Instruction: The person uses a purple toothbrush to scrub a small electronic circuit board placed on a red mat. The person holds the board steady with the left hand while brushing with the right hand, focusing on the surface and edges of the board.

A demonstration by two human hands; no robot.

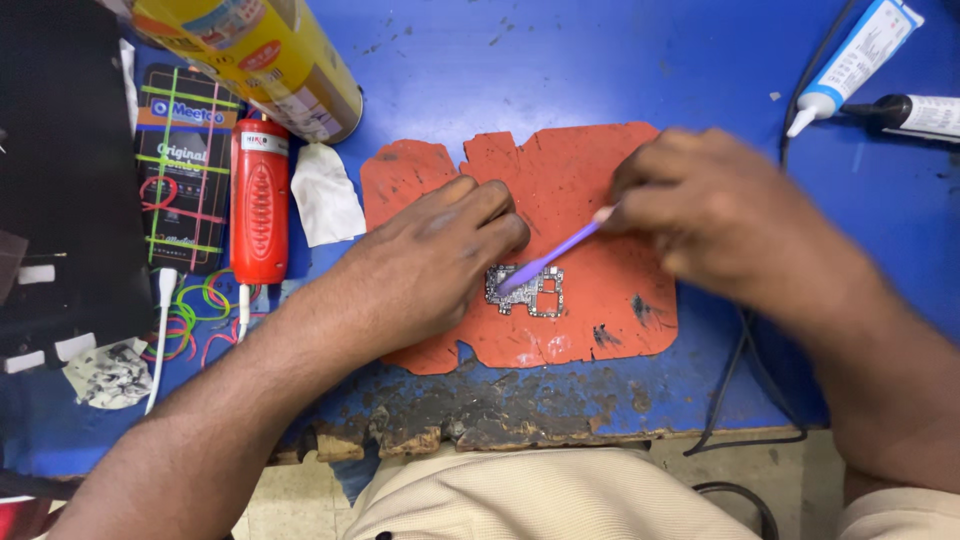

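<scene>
One small circuit board, bare and silvery-grey with cut-outs, lies flat just below the middle of an orange heat mat with ragged, scorched edges. Left hand: fingers curled and pressed down, fingertips touching the board's upper-left edge at about ten o'clock, pinning it to the mat. Right hand: blurred, closed in a pinch on the upper end of a thin purple tool, which slants from two o'clock down to the board, its tip resting on the board's upper-left part. Step in hand, by judgement: working or scrubbing the board's surface with the tool tip while the other hand steadies it; the next stroke calls for light, controlled pressure and a firm hold so that the board does not slide. Mat rests on a blue desk, its near edge badly worn and charred. From the board: at nine o'clock, a red cylindrical tool with a white cable, a white tissue wad beside it, and a dark printed package further out; at eleven o'clock, a large yellow spray can lying on its side; at one o'clock, well apart, a white glue tube and a black-tipped tube. Black cables run down the desk at four o'clock.
</scene>
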